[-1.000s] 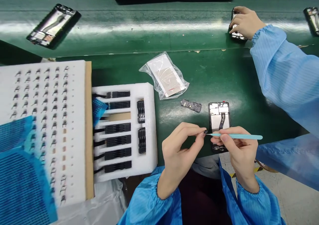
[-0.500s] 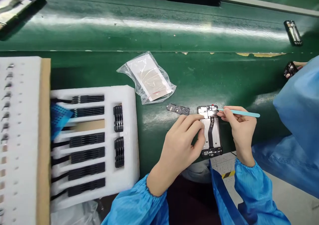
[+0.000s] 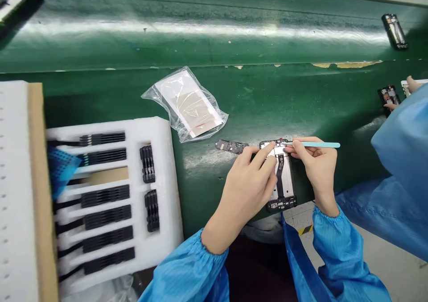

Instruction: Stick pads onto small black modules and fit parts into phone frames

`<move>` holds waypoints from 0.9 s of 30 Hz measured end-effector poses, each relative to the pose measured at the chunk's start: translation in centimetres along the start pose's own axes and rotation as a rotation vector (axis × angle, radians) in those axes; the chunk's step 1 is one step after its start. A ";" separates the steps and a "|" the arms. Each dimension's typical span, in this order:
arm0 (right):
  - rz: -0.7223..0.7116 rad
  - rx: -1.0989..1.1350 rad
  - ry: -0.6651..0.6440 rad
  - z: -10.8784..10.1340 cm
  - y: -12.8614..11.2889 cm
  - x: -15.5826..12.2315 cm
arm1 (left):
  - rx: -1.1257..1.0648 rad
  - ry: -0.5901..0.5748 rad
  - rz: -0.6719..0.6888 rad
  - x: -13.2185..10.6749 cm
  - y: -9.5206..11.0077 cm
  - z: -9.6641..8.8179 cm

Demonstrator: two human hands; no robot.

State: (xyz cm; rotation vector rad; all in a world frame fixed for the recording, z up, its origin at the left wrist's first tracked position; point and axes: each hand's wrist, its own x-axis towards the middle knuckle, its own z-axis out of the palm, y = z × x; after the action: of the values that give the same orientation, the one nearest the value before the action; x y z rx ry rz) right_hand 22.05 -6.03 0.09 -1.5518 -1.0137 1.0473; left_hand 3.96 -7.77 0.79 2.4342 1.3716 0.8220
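Note:
An opened smartphone frame [image 3: 283,190] lies face up on the green belt, with a black flex cable [image 3: 280,177] down its middle. My left hand [image 3: 247,184] rests its fingertips on the frame's upper part, and whatever lies under them is hidden. My right hand [image 3: 316,166] pinches light-blue tweezers [image 3: 317,144], their tip over the frame's top edge. A small black circuit board [image 3: 231,146] lies just left of the frame, close to my left fingers.
A green belt [image 3: 207,52] runs behind a raised seam. A plastic bag [image 3: 183,105] lies beyond my hands. At left stands a white foam tray [image 3: 163,132] of black parts. A co-worker's hand [image 3: 413,84] and blue sleeve [image 3: 401,150] hold a phone frame [image 3: 388,96] at right.
My left hand has moved from pinching a small black part beside the frame onto the frame's upper area. The tweezers have moved up to its top edge. The whole view has shifted left.

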 end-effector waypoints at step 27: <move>-0.150 0.056 0.063 -1.4 -0.7 0.0 | 0.052 -0.030 0.098 0.0 0.4 -2.6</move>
State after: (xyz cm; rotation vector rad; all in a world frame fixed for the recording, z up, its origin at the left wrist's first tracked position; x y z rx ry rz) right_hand 23.26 -6.27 0.97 -1.4311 -1.0319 0.9098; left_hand 2.78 -8.14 3.09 2.5605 1.2870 0.7776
